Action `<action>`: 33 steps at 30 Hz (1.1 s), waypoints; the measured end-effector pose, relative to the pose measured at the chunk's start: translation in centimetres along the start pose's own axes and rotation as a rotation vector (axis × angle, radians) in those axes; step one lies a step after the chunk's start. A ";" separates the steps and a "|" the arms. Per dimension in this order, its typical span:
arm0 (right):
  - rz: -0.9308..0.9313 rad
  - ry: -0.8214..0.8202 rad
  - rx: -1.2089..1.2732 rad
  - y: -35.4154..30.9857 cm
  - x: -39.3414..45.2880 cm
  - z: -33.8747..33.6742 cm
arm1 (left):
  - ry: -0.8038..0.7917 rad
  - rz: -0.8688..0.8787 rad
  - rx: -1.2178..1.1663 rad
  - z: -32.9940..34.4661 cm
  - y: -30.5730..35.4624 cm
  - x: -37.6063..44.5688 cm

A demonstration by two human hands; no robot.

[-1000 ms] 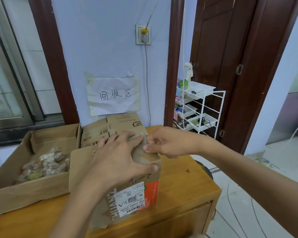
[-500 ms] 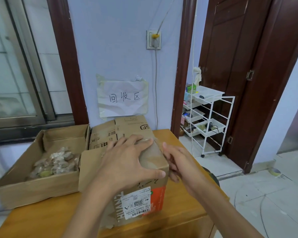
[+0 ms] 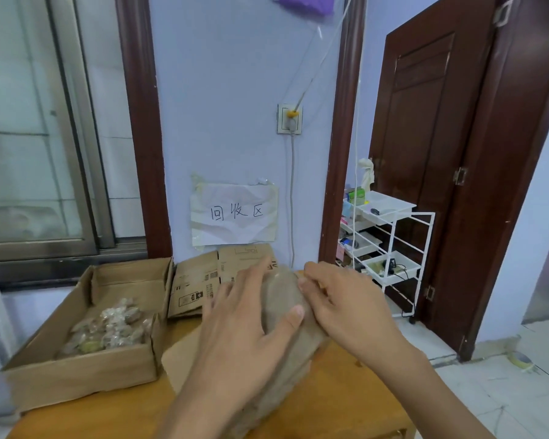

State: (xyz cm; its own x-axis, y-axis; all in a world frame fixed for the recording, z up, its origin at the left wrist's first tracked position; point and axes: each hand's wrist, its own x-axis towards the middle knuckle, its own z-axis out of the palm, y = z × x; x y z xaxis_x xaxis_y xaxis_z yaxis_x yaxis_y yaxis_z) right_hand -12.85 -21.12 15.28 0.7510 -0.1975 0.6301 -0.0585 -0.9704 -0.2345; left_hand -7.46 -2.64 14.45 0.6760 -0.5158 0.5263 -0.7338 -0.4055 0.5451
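Your left hand lies spread, palm down, on top of the cardboard box, thumb stretched toward the right edge. Your right hand sits against the box's far right edge with its fingers curled in. The frame is blurred there, so I cannot tell whether they pinch anything. The box stands near the middle of the wooden table, its sides mostly hidden by your arms. To the left is an open carton holding crumpled wads. Flattened cartons lean against the far wall under a paper note. A white wire rack stands to the far right.
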 end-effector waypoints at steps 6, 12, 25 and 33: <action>-0.157 0.244 -0.001 -1.6 1.4 -0.5 | 0.321 -0.109 -0.166 2.4 0.0 0.9; -0.167 0.221 -0.003 -1.3 -1.3 1.5 | 0.223 -0.024 0.182 2.3 -2.1 0.8; -0.306 0.124 -0.092 -3.2 0.3 3.2 | -0.084 -0.103 0.271 -0.6 -4.6 1.5; -0.317 0.036 -0.133 -2.5 1.0 2.6 | -0.071 -0.329 -0.009 1.6 -4.9 -0.2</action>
State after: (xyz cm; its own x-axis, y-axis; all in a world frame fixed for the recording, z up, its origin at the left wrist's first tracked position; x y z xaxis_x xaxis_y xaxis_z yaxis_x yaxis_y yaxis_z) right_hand -10.23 -18.52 14.56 0.7219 0.1143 0.6825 0.0868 -0.9934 0.0746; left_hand -4.09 -1.71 10.61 0.8697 -0.4100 0.2746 -0.4764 -0.5523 0.6841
